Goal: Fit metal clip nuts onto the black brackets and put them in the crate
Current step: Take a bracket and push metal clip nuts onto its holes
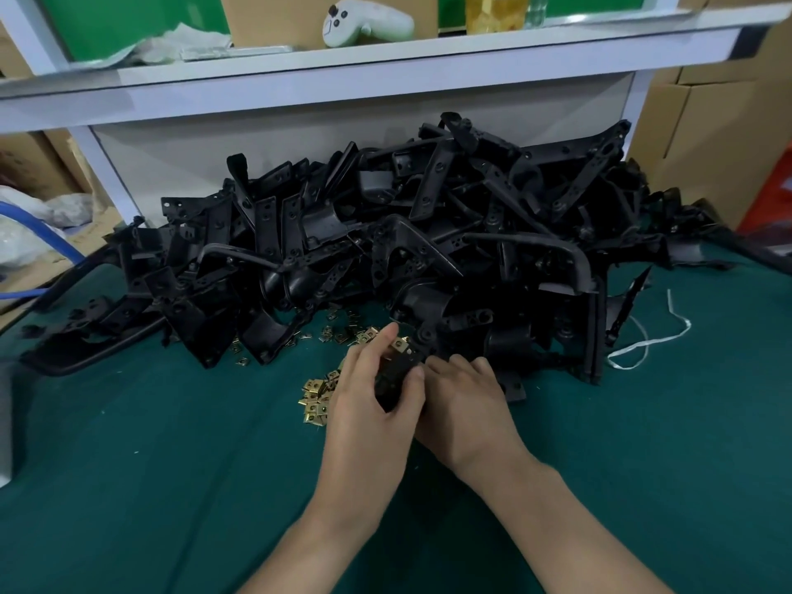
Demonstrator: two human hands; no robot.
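Black bracket (pixel 392 381) lies just before the bracket pile (pixel 407 233), held in both grips: left hand (pixel 368 405) curled round it, a fingertip on a brass clip nut (pixel 400 347); right hand (pixel 467 400) clasping its right side. Loose clip nuts (pixel 315 400) lie at the pile's foot.

Two bare hands meet low over a green-covered table (pixel 171 465). The left hand (pixel 368 405) curls round a small black bracket (pixel 394 381), its forefinger reaching to a brass clip nut (pixel 400 346) at the bracket's far end. The right hand (pixel 467 405) grips the same bracket from the other side, thumb against it. Loose clip nuts (pixel 315 398) lie scattered just left of the hands. Behind them sprawls a big heap of black brackets (pixel 407 250). White string (pixel 651 340) lies to the right. Above, a white shelf (pixel 343 66) holds a white controller (pixel 364 23).
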